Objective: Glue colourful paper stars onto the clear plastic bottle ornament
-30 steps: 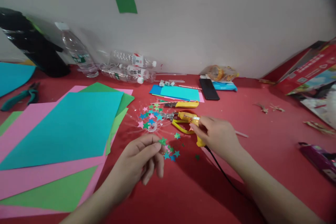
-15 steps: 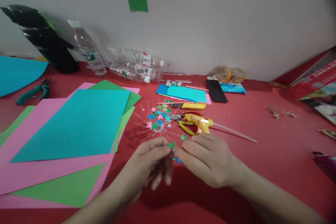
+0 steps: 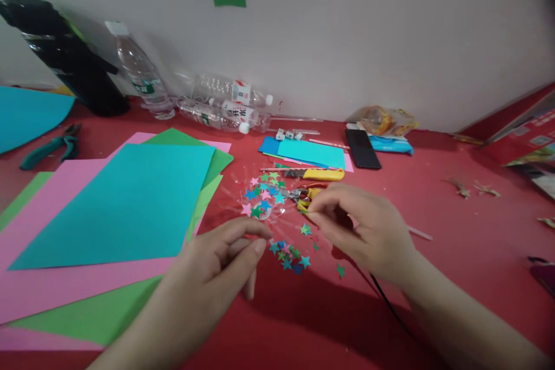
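My right hand (image 3: 364,228) pinches a thin green paper star (image 3: 304,212), seen nearly edge-on, between thumb and forefinger. It is above the yellow-handled pliers and hides most of the yellow glue gun. My left hand (image 3: 229,257) hovers left of a small pile of paper stars (image 3: 287,257), its fingers loosely bent and apart, with nothing visible in them. Behind it, pink, blue and green stars (image 3: 264,195) lie on a clear plastic piece (image 3: 229,191) cut into spreading strips. Single green stars (image 3: 340,270) lie near my right hand.
Coloured paper sheets (image 3: 130,202) cover the left side, with teal pliers (image 3: 52,147) behind. Plastic bottles (image 3: 217,115) and a black flask (image 3: 73,63) line the wall. A yellow cutter (image 3: 321,174), a phone (image 3: 363,148) and small coloured papers (image 3: 310,153) lie at the back.
My hands have moved apart, the right one up and to the right with a green star, the left one away to the left. The star pile between them is now uncovered.
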### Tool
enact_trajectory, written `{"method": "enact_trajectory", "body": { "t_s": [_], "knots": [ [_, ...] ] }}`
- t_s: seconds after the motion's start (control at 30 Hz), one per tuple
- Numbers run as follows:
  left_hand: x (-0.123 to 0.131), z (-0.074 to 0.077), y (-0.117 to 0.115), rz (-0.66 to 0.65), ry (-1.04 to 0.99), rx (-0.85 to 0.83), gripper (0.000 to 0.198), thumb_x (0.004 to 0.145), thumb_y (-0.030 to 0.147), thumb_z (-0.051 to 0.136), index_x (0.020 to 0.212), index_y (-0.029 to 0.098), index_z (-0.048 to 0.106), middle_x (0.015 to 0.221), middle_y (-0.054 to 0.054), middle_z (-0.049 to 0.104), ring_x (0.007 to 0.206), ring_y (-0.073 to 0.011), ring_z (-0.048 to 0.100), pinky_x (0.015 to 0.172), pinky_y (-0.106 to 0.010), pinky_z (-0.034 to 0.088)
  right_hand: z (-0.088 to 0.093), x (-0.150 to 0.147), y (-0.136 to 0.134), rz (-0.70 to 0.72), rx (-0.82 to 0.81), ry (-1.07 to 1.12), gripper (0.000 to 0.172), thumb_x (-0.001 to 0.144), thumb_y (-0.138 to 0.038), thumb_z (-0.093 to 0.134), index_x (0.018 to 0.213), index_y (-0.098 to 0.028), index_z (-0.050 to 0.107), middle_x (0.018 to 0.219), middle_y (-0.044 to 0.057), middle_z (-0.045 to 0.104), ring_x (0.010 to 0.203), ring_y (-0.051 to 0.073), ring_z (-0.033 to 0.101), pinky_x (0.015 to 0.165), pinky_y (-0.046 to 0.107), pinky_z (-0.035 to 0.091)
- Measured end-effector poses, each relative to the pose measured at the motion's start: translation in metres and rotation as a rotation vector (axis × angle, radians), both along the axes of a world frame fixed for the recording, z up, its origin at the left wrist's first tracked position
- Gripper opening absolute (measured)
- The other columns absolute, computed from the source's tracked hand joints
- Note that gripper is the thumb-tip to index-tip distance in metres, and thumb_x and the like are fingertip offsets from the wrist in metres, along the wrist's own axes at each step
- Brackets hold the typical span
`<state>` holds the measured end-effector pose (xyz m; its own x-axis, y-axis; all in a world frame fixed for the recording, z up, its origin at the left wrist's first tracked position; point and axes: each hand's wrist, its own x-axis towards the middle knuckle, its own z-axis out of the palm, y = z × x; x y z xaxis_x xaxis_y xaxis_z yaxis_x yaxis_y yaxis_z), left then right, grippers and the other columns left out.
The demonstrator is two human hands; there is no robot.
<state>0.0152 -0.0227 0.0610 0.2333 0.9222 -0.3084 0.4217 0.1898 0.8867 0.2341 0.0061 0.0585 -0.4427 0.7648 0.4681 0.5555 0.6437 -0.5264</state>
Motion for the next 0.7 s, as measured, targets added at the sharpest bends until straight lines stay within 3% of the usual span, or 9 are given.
{"method": "enact_trajectory", "body": {
  "t_s": [0.17,0.23,0.43,0.7],
  "knots": [
    [-0.009,-0.006,0.007,-0.146,0.167,-0.090,0.056,0.090,0.046,0.044,0.139,0.020,0.046,0.051,0.005,0.061,0.040,-0.0105,0.049,0.040,-0.019,0.038,0.009,-0.006,0.011,0.130,-0.110,-0.001,0.010,0.086,-0.011,0.057,0.080,-0.019,0.058,0.068,-0.006,0.057,0.056,0.004,0.046,0.054,0.016,0.036],
    [-0.006,-0.010,0.009,-0.160,0.102,-0.172,0.061,0.089,0.043,0.045,0.145,0.018,0.037,0.050,0.006,0.061,0.036,-0.0097,0.044,0.037,-0.018,0.034,0.004,-0.009,0.012,0.157,-0.171,-0.027,0.010,0.083,-0.010,0.058,0.080,-0.020,0.059,0.068,-0.006,0.058,0.057,0.004,0.047,0.055,0.016,0.036],
    [0.003,-0.023,0.007,-0.015,-0.243,-0.396,0.074,0.085,0.040,0.049,0.149,0.012,0.026,0.040,0.005,0.057,0.028,-0.0078,0.031,0.031,-0.015,0.020,-0.015,-0.015,0.013,0.099,-0.383,0.031,0.007,0.084,-0.016,0.057,0.079,-0.021,0.060,0.060,-0.007,0.054,0.050,0.005,0.045,0.047,0.015,0.033],
    [0.003,-0.028,0.003,0.051,-0.407,-0.398,0.059,0.082,0.031,0.059,0.138,0.019,0.047,0.042,0.004,0.059,0.026,-0.0056,0.034,0.031,-0.014,0.022,-0.023,-0.011,0.015,0.212,0.030,-0.150,0.013,0.090,-0.016,0.050,0.081,-0.019,0.059,0.060,-0.006,0.057,0.052,0.006,0.045,0.053,0.023,0.030]
  ]
}}
